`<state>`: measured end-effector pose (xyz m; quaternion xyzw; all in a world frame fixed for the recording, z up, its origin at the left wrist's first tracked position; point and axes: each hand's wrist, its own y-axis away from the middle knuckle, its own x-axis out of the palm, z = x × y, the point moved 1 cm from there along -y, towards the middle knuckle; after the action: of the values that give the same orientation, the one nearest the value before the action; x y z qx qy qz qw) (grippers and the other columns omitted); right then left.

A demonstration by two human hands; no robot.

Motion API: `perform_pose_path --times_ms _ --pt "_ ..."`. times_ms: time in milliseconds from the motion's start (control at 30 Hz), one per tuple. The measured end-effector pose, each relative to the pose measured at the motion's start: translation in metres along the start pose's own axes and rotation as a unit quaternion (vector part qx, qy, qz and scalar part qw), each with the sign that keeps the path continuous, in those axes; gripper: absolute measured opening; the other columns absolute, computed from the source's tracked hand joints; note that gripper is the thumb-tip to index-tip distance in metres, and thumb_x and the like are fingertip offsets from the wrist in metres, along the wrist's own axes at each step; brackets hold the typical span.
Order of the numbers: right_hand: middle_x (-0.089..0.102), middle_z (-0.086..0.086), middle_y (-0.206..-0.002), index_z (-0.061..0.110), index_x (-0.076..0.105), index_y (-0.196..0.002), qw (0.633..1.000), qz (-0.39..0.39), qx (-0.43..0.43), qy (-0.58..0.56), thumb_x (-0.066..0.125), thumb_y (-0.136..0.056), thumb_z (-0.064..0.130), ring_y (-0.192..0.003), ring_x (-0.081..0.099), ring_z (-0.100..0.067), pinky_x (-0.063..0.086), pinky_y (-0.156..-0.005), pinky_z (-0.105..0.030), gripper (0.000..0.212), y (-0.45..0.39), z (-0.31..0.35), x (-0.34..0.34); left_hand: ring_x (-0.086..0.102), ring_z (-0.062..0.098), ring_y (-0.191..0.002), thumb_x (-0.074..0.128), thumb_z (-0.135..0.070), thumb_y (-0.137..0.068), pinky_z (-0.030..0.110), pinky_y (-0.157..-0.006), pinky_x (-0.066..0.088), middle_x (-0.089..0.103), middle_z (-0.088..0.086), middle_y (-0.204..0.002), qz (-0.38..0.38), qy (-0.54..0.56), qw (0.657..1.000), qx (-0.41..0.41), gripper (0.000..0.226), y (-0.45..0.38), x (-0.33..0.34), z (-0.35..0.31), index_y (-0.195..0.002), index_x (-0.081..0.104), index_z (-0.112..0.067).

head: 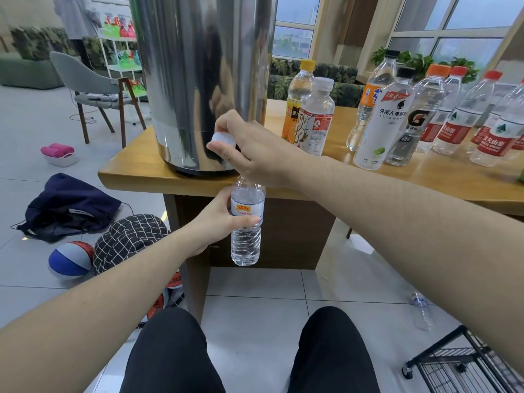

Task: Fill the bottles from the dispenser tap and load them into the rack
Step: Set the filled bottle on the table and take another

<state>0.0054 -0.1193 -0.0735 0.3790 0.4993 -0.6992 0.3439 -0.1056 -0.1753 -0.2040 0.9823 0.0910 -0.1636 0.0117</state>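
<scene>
The left hand [218, 219] is gripping a clear bottle [246, 222] upright just below the table [136, 171] edge, under the steel dispenser [198, 80]. The right hand [249, 148] is curling over the tap area, blocking it, pinching a white cap [222, 140]. Capped bottles [397, 114] are crowding the table right of the dispenser; the black wire rack [465, 361] is sitting on open floor, lower right.
</scene>
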Motion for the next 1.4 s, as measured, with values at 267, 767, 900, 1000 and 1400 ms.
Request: perform_pose_path --times_ms 267,767,900,1000,1400 --pt "0.05 0.008 -0.09 0.011 0.042 -0.123 1.0 -0.002 -0.006 -0.005 0.038 -0.106 0.041 -0.073 0.053 -0.002 0.044 -0.067 -0.014 0.035 -0.0017 0.0001 0.0002 0.058 0.01 -0.114 0.08 -0.026 -0.083 0.026 -0.093 0.048 0.058 -0.005 -0.129 -0.003 -0.002 1.0 -0.002 0.075 0.0012 0.0004 -0.0003 -0.144 0.036 -0.023" --pt "0.053 0.005 -0.093 0.015 0.038 -0.125 1.0 0.008 0.015 -0.023 0.036 -0.105 0.043 -0.076 0.056 -0.006 0.045 -0.064 -0.012 0.034 -0.0028 0.001 -0.0027 0.057 0.014 -0.118 0.08 -0.024 -0.083 0.024 -0.092 0.045 0.058 -0.002 -0.131 -0.007 -0.005 1.0 -0.012 0.074 0.0047 0.002 -0.0031 -0.144 0.036 -0.023" --pt "0.053 0.007 -0.09 0.016 0.038 -0.125 0.999 0.012 0.024 -0.033 0.036 -0.105 0.043 -0.076 0.057 -0.007 0.047 -0.064 -0.013 0.034 -0.0033 0.0016 -0.0044 0.058 0.014 -0.118 0.081 -0.024 -0.083 0.031 -0.1 0.047 0.058 -0.003 -0.13 -0.006 -0.007 1.0 -0.01 0.075 0.0042 0.0005 -0.0038 -0.144 0.037 -0.023" --pt "0.052 0.01 -0.087 0.016 0.038 -0.125 0.999 0.012 0.032 -0.04 0.037 -0.105 0.043 -0.073 0.058 -0.008 0.047 -0.06 -0.014 0.034 -0.0043 0.0018 -0.0041 0.058 0.014 -0.118 0.081 -0.024 -0.083 0.031 -0.1 0.047 0.059 -0.003 -0.13 -0.007 -0.006 1.0 -0.011 0.075 0.0027 -0.0003 -0.0033 -0.143 0.037 -0.023" --pt "0.052 0.008 -0.082 0.021 0.036 -0.115 0.996 0.01 0.045 -0.076 0.039 -0.106 0.039 -0.065 0.053 -0.004 0.042 -0.055 -0.012 0.02 -0.0081 0.0004 -0.006 0.058 0.016 -0.118 0.08 -0.025 -0.083 0.031 -0.099 0.047 0.058 -0.001 -0.131 -0.005 -0.016 1.0 -0.019 0.074 0.0028 -0.0011 -0.0033 -0.143 0.037 -0.022"
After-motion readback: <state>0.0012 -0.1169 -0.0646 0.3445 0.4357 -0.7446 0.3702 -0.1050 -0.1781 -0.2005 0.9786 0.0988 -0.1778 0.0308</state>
